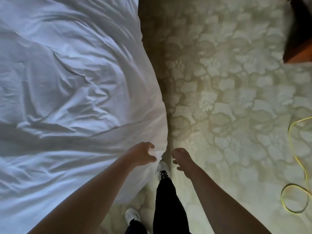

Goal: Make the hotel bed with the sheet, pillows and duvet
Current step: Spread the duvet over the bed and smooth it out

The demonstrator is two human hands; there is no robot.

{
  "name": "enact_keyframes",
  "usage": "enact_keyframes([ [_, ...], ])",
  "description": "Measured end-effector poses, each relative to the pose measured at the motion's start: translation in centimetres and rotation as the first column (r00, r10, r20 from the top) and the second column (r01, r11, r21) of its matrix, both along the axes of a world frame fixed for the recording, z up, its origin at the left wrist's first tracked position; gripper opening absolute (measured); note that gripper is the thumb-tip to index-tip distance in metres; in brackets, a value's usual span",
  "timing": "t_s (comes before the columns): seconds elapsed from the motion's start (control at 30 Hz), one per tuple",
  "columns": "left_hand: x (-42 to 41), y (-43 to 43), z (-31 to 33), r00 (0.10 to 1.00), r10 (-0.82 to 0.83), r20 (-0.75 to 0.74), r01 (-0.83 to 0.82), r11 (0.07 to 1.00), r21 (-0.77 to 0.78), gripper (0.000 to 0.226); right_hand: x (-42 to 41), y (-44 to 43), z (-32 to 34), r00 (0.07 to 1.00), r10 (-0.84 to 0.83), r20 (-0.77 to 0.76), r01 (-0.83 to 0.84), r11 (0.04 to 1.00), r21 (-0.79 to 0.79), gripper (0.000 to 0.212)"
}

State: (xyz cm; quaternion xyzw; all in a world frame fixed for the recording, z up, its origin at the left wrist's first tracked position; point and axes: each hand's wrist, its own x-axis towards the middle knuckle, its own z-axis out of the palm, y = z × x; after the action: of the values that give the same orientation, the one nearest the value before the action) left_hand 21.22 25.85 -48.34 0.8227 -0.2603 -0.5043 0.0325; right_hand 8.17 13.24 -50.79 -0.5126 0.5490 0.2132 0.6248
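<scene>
Sprawling over the bed, the rumpled white duvet overhangs the bed's right edge toward the patterned carpet. The left hand is half-curled at that edge, thumb and fingers around a bulge of cloth (whether it truly grips, I cannot tell). The right hand hangs loosely curled and empty just beside it. The white shoe by the hanging edge could tread on it and drag the duvet floorward.

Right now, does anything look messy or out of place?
The white duvet is rumpled with deep creases, and a yellow cable lies in a loose loop on the patterned carpet to the right.
</scene>
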Motion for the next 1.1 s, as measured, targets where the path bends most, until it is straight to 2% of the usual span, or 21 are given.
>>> enact_keyframes([
  [0.07, -0.8, 0.5, -2.2, 0.980, -0.196, 0.020, 0.192, 0.974, 0.117, 0.082, -0.6, 1.3, -3.0, 0.999, -0.031, -0.020, 0.033, 0.996, 0.083, 0.016],
  [0.1, -1.3, 0.9, -3.4, 0.944, -0.328, 0.021, 0.318, 0.928, 0.196, 0.093, -0.9, 2.0, -4.5, 0.998, -0.047, -0.031, 0.050, 0.991, 0.122, 0.013],
  [0.17, -2.2, 1.9, -5.8, 0.827, -0.562, 0.035, 0.520, 0.786, 0.335, 0.114, -1.4, 3.6, -7.3, 0.996, -0.065, -0.058, 0.075, 0.980, 0.186, 0.007],
  [0.23, -3.1, 3.5, -8.0, 0.726, -0.680, 0.100, 0.592, 0.693, 0.412, 0.125, -2.0, 5.0, -9.8, 0.992, -0.073, -0.105, 0.096, 0.969, 0.228, 0.007],
  [0.3, -3.7, 5.1, -9.6, 0.670, -0.711, 0.214, 0.592, 0.685, 0.425, 0.120, -2.5, 6.1, -12.0, 0.982, -0.107, -0.156, 0.143, 0.959, 0.243, 0.008],
  [0.37, -3.8, 6.5, -11.1, 0.617, -0.693, 0.374, 0.576, 0.721, 0.386, 0.100, -2.6, 6.8, -13.5, 0.975, -0.140, -0.171, 0.184, 0.943, 0.278, 0.009],
  [0.43, -3.6, 7.3, -12.1, 0.586, -0.648, 0.487, 0.561, 0.758, 0.333, 0.065, -2.4, 7.6, -14.5, 0.969, -0.190, -0.156, 0.231, 0.924, 0.304, 0.008],
  [0.5, -3.5, 7.1, -12.1, 0.636, -0.617, 0.464, 0.540, 0.785, 0.303, 0.035, -2.2, 8.2, -15.2, 0.966, -0.210, -0.154, 0.250, 0.913, 0.323, 0.008],
  [0.57, -3.4, 6.7, -11.9, 0.699, -0.570, 0.431, 0.498, 0.821, 0.277, 0.016, -2.0, 8.7, -15.2, 0.967, -0.209, -0.144, 0.248, 0.899, 0.362, 0.021],
  [0.6, -3.2, 6.3, -11.5, 0.776, -0.465, 0.427, 0.419, 0.885, 0.202, 0.013, -2.0, 9.1, -15.2, 0.966, -0.215, -0.143, 0.255, 0.882, 0.396, 0.035],
  [0.63, -2.9, 5.9, -10.9, 0.881, -0.269, 0.390, 0.253, 0.963, 0.093, 0.020, -1.9, 9.3, -14.8, 0.959, -0.246, -0.143, 0.284, 0.854, 0.436, 0.052],
  [0.67, -2.4, 5.4, -9.9, 0.957, -0.030, 0.288, 0.033, 0.999, -0.006, 0.027, -1.8, 9.5, -14.1, 0.943, -0.303, -0.138, 0.332, 0.814, 0.477, 0.068],
  [0.7, -1.8, 5.0, -8.7, 0.965, 0.199, 0.169, -0.188, 0.979, -0.079, 0.030, -1.7, 9.6, -13.5, 0.911, -0.390, -0.134, 0.400, 0.760, 0.513, 0.078],
  [0.73, -1.3, 4.7, -7.3, 0.922, 0.381, 0.062, -0.371, 0.919, -0.135, 0.031, -1.5, 9.6, -12.7, 0.861, -0.490, -0.138, 0.477, 0.682, 0.554, 0.085],
  [0.77, -0.8, 4.7, -5.8, 0.871, 0.491, -0.001, -0.484, 0.859, -0.167, 0.030, -1.1, 9.5, -12.1, 0.798, -0.588, -0.130, 0.533, 0.589, 0.607, 0.090],
  [0.83, -0.4, 4.8, -2.5, 0.823, 0.564, -0.062, -0.566, 0.808, -0.166, 0.026, 0.1, 8.8, -10.0, 0.692, -0.716, -0.092, 0.545, 0.435, 0.717, 0.092],
  [0.87, -0.5, 4.9, -0.8, 0.832, 0.550, -0.073, -0.555, 0.817, -0.156, 0.025, 1.0, 8.3, -8.3, 0.648, -0.758, -0.072, 0.551, 0.402, 0.731, 0.086],
  [0.93, -0.6, 5.2, 2.2, 0.846, 0.527, -0.080, -0.533, 0.833, -0.150, 0.025, 2.8, 7.7, -5.1, 0.637, -0.770, 0.037, 0.584, 0.513, 0.629, 0.071],
  [1.0, -0.6, 5.4, 5.3, 0.856, 0.513, -0.064, -0.516, 0.840, -0.165, 0.028, 4.3, 7.1, -1.6, 0.741, -0.655, 0.145, 0.576, 0.732, 0.363, 0.048],
  [1.03, -0.4, 5.6, 6.7, 0.864, 0.501, -0.046, -0.500, 0.847, -0.179, 0.029, 4.8, 6.7, -0.1, 0.774, -0.598, 0.207, 0.554, 0.799, 0.235, 0.032],
  [1.1, 0.3, 6.9, 10.2, 0.870, 0.493, -0.014, -0.481, 0.842, -0.243, 0.029, 5.6, 6.7, 4.6, 0.774, -0.534, 0.340, 0.524, 0.842, 0.127, 0.011],
])
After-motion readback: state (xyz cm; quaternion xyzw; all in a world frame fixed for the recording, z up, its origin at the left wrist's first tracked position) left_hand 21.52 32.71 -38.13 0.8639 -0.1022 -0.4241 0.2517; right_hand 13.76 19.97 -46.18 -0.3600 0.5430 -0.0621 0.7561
